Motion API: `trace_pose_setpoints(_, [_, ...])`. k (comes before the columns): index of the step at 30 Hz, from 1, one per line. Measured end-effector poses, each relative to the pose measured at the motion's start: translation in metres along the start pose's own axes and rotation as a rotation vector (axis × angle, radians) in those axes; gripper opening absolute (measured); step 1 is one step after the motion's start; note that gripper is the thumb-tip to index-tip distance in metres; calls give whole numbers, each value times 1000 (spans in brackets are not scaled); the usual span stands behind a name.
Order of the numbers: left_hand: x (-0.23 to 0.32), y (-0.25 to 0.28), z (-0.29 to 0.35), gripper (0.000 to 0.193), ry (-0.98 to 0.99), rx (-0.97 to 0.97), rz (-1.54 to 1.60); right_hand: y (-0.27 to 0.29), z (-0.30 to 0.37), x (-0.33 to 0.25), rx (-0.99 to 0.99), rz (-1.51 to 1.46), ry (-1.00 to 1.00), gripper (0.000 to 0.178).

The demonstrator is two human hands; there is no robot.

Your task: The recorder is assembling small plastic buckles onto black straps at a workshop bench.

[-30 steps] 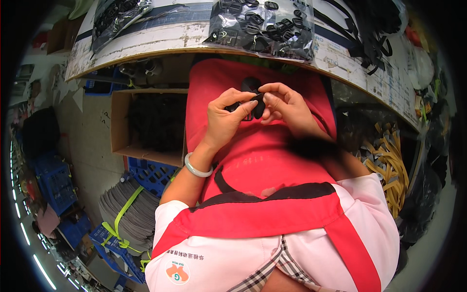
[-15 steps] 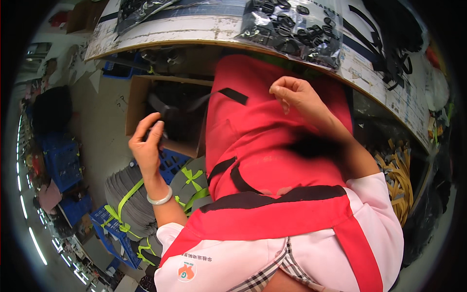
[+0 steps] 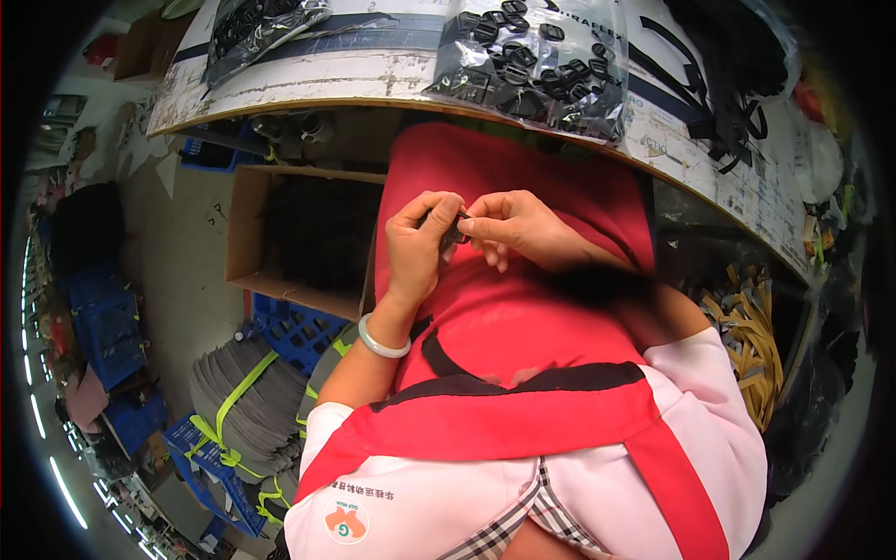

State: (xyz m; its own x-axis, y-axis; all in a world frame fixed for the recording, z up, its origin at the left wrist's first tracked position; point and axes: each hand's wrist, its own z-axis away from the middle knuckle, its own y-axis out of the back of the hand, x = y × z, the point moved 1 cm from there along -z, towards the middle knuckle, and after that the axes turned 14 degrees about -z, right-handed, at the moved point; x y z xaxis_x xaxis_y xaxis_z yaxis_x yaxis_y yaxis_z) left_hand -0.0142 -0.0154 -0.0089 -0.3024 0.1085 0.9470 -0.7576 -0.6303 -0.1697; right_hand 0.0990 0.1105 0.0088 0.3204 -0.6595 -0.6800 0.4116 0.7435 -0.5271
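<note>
Beyond both hands we see one desk (image 3: 397, 70), its edge curving around our lap, and beneath the hands one red apron (image 3: 532, 327), spread over our knees, perhaps to give the work a soft backing; to the left of the left hand stands one cardboard box (image 3: 245, 229) with dark contents too blurred to count, seemingly kept there to be within that arm's reach; behind it, nearer our left elbow, we count one large grey stack (image 3: 243, 401), its yellow-green ties probably there to keep it together; ahead of the hands lie two clear bags, the larger bag (image 3: 467, 84) showing black buckles that overlap too much to count, the smaller bag (image 3: 266, 37) off to the left; our two hands meet above the apron, left hand (image 3: 413, 243) and right hand (image 3: 523, 224) both pinching one small black piece (image 3: 455, 233) between thumb and fingers, likely so that one steadies it for the other, though our fingers hide its exact shape
</note>
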Motion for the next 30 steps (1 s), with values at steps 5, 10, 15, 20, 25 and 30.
trace_pose_setpoints(5, [2,5,-15,15,253,-267,-157,25,22,-18,65,280,145,17])
trace_pose_setpoints(10, [7,-17,-20,14,74,-549,-549,44,33,-22,46,657,221,20])
trace_pose_setpoints(15, [-21,-12,-31,19,580,-504,488,112,51,-94,437,551,620,20])
trace_pose_setpoints(20, [-21,-36,-37,22,689,-419,571,245,54,-164,1038,1099,824,17])
trace_pose_setpoints(25, [-32,-34,-40,23,751,-550,642,303,39,-221,1295,1331,961,22])
trace_pose_setpoints(30, [-32,-46,-46,22,724,-541,476,339,13,-231,1193,1656,627,24])
